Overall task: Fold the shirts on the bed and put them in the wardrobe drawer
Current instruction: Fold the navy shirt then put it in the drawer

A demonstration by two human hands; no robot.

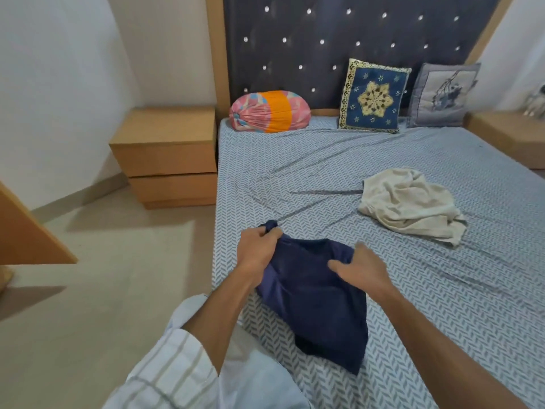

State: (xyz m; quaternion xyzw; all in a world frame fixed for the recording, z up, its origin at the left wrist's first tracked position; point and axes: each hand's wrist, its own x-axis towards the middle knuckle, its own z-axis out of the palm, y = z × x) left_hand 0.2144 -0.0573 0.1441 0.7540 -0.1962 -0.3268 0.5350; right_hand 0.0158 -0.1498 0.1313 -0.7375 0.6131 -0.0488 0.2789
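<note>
Navy shirt (312,293): your left hand (256,252) grips its corner, right hand (362,270) lies open; spread it flat on the bed (442,320) first.

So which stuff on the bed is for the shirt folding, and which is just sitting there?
For the job:
- navy shirt, gripped at one end by the left hand, right hand on it
- cream shirt, crumpled, waiting
- bed

Just sitting there:
- pink and orange bolster
- blue star cushion
- grey cushion
- bedside cabinet

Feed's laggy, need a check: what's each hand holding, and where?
Left hand grips the navy shirt by a bunched upper corner. Right hand lies open on its top edge.
</note>
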